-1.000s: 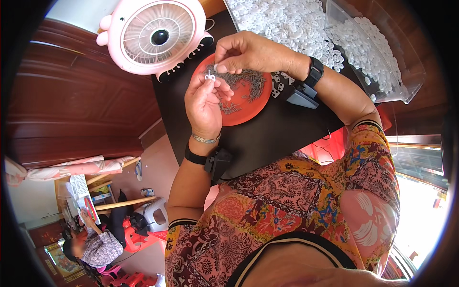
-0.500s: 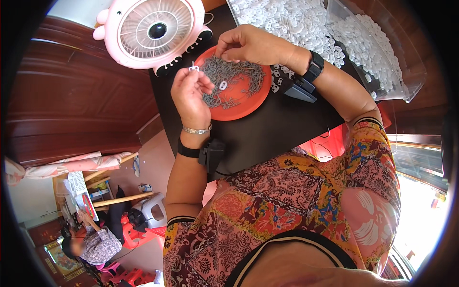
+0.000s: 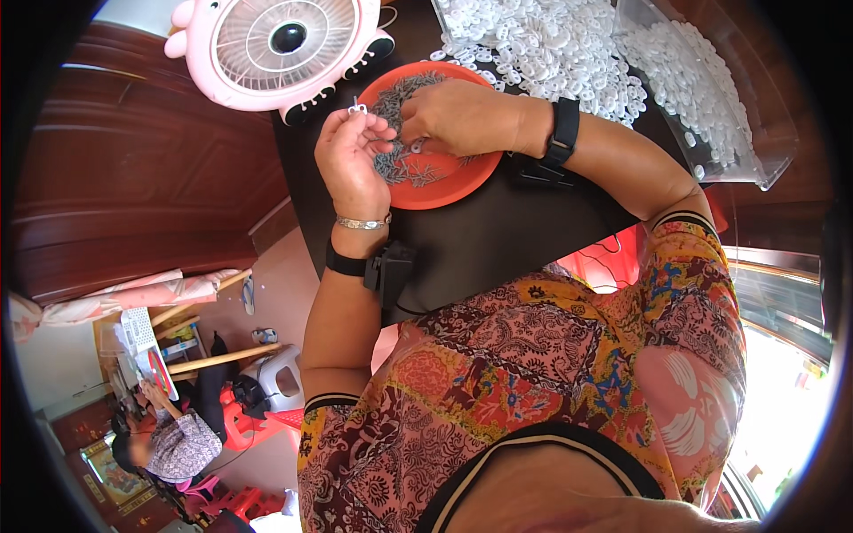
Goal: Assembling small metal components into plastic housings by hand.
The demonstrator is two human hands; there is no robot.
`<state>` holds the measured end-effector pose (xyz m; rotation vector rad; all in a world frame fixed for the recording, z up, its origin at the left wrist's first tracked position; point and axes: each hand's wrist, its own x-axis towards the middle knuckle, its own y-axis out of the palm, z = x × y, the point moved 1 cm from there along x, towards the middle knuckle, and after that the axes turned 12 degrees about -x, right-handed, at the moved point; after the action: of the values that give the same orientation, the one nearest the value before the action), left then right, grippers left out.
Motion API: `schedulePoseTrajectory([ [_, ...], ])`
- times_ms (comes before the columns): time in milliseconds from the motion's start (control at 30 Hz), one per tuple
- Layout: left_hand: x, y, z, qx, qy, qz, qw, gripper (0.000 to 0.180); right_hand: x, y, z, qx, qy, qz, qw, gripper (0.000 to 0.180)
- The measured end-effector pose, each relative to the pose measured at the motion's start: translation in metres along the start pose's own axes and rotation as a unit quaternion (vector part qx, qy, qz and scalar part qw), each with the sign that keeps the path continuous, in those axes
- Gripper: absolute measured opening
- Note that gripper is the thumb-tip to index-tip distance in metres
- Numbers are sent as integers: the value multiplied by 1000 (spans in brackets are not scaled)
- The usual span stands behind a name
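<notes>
My left hand [image 3: 354, 160] pinches a small white plastic clip [image 3: 357, 109] between thumb and fingertips. A thin grey pin stands up out of it. It is held over the left rim of a round red plate [image 3: 453, 197]. My right hand [image 3: 462, 115] is bent down into that plate, with its fingers curled in. Its fingertips are at a white oval plastic piece [image 3: 416, 147], which they partly cover. Grey screw-like pins [image 3: 391, 164] lie heaped in the plate, many of them hidden under my right hand.
A big pile of white oval pieces [image 3: 551, 44] covers the table's far side. A clear plastic bin [image 3: 764, 173] holds more at right. A pink fan [image 3: 222, 98] stands at far left. Another person [image 3: 182, 453] sits in the background at lower left.
My right hand has come down from above the plate's far part onto the white oval piece in it. My left hand still holds the clip with the pin over the rim.
</notes>
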<state>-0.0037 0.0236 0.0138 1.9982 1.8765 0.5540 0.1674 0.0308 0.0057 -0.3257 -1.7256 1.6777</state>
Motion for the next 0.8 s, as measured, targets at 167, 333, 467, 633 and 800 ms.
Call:
schedulePoseTrajectory([
  [167, -1, 2, -1, -2, -10, 5, 1000, 12, 1, 2, -1, 25, 20, 8, 999, 13],
  [333, -3, 1, -1, -8, -10, 11, 1000, 12, 3, -21, -3, 165, 86, 10, 983, 11],
  [467, -6, 5, -1, -16, -10, 29, 999, 13, 2, -26, -11, 287, 127, -52, 948, 11],
  [633, -8, 5, -2, -31, -2, 36, 999, 13, 3, -35, -7, 300, 98, -106, 943, 15],
  [800, -9, 7, -4, -49, 37, 47, 997, 13, 2, -37, -3, 258, 81, -120, 955, 17],
])
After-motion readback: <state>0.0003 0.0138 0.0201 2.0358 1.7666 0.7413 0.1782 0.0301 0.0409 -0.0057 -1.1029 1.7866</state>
